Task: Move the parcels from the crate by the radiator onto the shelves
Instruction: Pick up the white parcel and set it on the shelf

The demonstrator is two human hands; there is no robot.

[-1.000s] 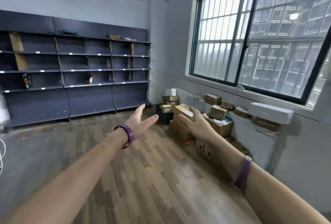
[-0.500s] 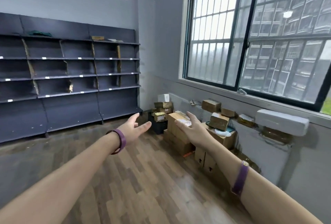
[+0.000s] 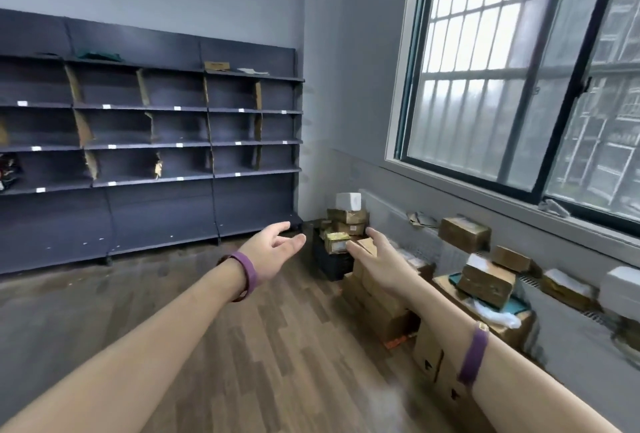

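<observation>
Held left grip (image 3: 273,249) and right grip (image 3: 377,256) spread open, clasping nothing. Spotted small brown cardboard parcels (image 3: 346,216) heaped in black plastic crate (image 3: 332,264) at twelve o'clock, seemingly beyond reach. Judged stiff, probably light; best clasped on opposite side faces.

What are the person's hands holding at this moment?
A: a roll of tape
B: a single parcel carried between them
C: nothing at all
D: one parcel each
C: the left hand and the right hand are both open with relaxed fingers, reaching toward the black crate of parcels, and grip nothing.
</observation>
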